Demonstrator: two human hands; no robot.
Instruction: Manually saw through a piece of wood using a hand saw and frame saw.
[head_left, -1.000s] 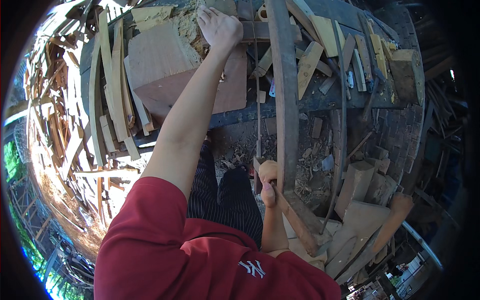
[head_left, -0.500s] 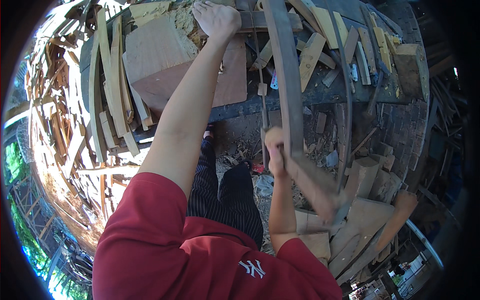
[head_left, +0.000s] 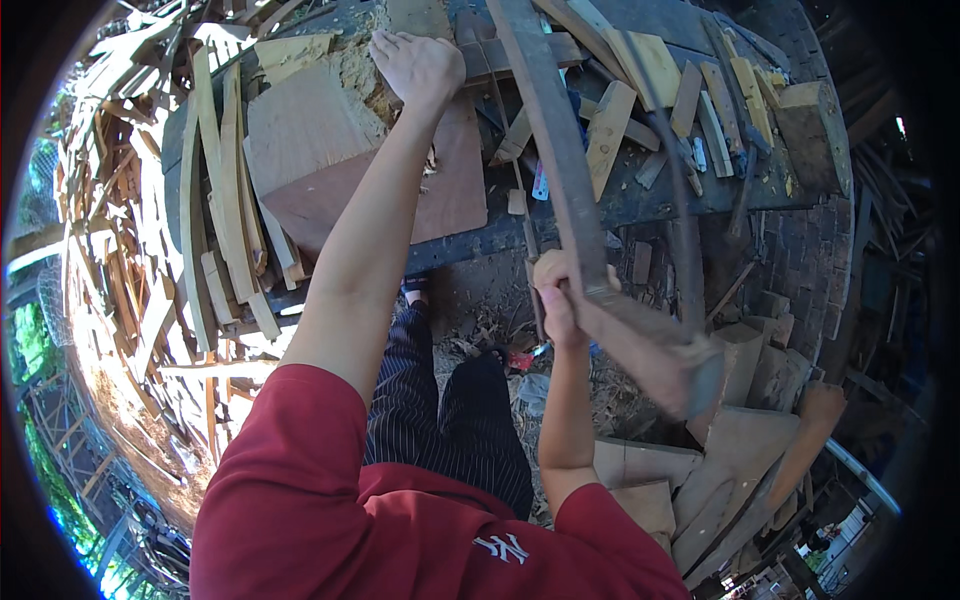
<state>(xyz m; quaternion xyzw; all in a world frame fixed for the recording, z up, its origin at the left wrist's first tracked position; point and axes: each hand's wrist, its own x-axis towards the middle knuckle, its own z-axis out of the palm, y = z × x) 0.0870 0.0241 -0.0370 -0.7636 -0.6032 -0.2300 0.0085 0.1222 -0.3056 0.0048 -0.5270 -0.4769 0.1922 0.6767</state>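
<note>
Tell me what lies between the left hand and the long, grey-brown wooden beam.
The head view shows a brown wooden bar and a thin dark strip.

So the workbench (head_left: pixel 700 196) ran across the front, wood strips (head_left: pixel 232 180) along its left end, a flat panel (head_left: pixel 340 185) just right of those. The frame saw (head_left: pixel 566 170) stretched over the near edge, right hand (head_left: pixel 563 290) at its near end. Offcuts (head_left: pixel 608 140) lay mostly to its right, a thick block (head_left: pixel 810 140) past them, shavings (head_left: pixel 478 322) on the floor below.
</note>
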